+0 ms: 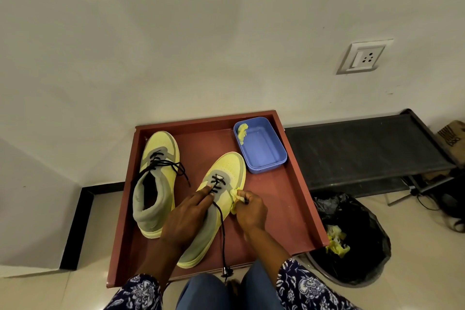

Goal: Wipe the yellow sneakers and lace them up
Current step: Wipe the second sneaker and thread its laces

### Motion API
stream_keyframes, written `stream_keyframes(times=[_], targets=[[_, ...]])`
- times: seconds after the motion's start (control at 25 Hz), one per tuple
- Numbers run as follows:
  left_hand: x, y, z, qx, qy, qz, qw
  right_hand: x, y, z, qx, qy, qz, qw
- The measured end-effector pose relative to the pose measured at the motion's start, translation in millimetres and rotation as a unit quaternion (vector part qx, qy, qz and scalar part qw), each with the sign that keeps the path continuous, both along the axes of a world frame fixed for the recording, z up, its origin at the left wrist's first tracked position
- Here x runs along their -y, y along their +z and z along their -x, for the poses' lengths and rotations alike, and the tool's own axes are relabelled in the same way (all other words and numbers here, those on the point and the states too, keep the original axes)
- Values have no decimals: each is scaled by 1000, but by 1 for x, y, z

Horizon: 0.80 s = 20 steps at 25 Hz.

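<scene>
Yellow cloth [234, 200]: pinched in the right hand [251, 210], pressed on the side of the near sneaker.
Right hand: fingers curled round the cloth, just beside the sneaker's right side.
Left hand [187, 218]: lying on top of the near sneaker, fingers straight, tips touching the black lace [221, 219] by the eyelets; not gripping.
Near sneaker [216, 206]: yellow and grey, on the red tray [284, 199], toe pointing away; lace only part done, one long end trailing off the tray's near edge.
Other sneaker [157, 181]: to the left on the same tray, standing upright, black lace loose and spread out.
Blue tub [260, 145]: in the tray's far right corner, with a small yellow scrap [242, 132] on its left rim.
Black bin bag [357, 236]: on the floor right of the tray, yellow scraps inside.
Dark rack [364, 151]: low, against the wall behind the bin.
Wall socket [364, 56]: white, high on the right.
Sleeves [304, 284]: dark blue with white flowers.
</scene>
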<state>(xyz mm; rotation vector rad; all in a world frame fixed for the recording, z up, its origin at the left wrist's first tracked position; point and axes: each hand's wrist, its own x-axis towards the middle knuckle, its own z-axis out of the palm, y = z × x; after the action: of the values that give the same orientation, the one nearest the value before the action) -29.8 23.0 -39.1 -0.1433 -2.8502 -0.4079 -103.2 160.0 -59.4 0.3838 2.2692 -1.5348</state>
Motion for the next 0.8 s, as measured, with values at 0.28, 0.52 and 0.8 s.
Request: stream_keyframes(times=[0.28, 0.52, 0.8], targets=[[14, 1, -33, 0, -32, 32, 999, 4, -6, -36, -1, -8, 15, 1000], [18, 2, -50, 9, -108, 49, 993, -5, -13, -55, 1, -54, 8, 999], [4, 1, -27, 0, -155, 55, 986, -32, -3, 14, -70, -94, -77, 990]])
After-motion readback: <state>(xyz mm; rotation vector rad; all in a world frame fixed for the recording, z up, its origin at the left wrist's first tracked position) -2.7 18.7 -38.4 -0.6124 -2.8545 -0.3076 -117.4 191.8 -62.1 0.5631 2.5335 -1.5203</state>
